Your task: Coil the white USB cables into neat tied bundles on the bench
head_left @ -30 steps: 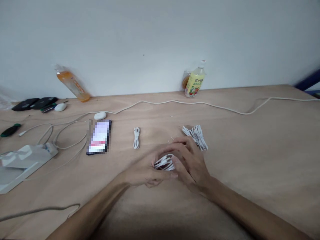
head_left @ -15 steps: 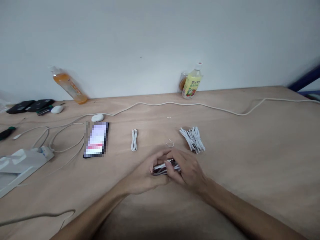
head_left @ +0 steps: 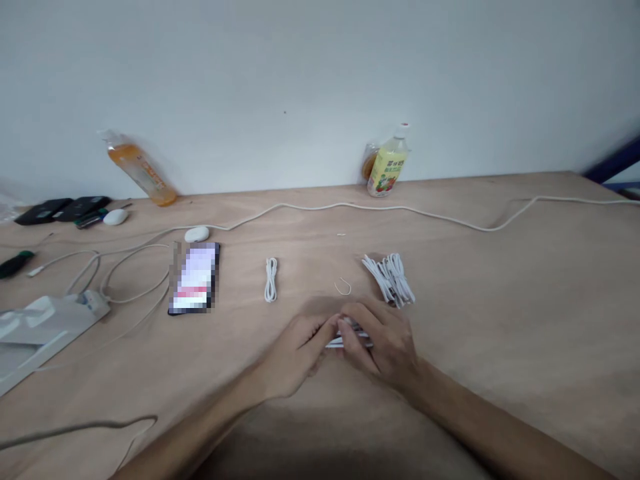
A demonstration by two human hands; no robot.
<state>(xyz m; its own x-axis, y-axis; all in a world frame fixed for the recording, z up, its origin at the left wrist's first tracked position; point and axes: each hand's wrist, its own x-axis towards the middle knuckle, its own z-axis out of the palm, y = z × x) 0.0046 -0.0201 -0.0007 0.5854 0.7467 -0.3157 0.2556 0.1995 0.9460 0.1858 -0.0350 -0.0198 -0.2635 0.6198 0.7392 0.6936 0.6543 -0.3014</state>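
Between my two hands is a folded white cable point(head_left: 336, 342), partly covered by my fingers. My left hand point(head_left: 299, 350) is closed on its left end, thumb and fingers pinched near the top. From the other side my right hand point(head_left: 383, 340) wraps over the cable, its thumb along the near side. Just beyond the hands lies a short thin white tie point(head_left: 343, 287), curved on the table. A bundle of white cables point(head_left: 389, 279) rests past my right hand, and a single coiled white cable point(head_left: 271, 280) lies beyond my left.
A phone point(head_left: 196, 277), a white case point(head_left: 197, 234) and a power strip point(head_left: 45, 327) with loose wires occupy the left. One long white cable point(head_left: 345, 205) crosses the back. An orange drink bottle point(head_left: 143, 175) leans on the wall; a yellow-labelled bottle point(head_left: 389, 165) stands further right.
My left hand has turned, from cupping the cable with the fingers around it to pinching it with the thumb on top. The cable now shows less, nearer my right hand.
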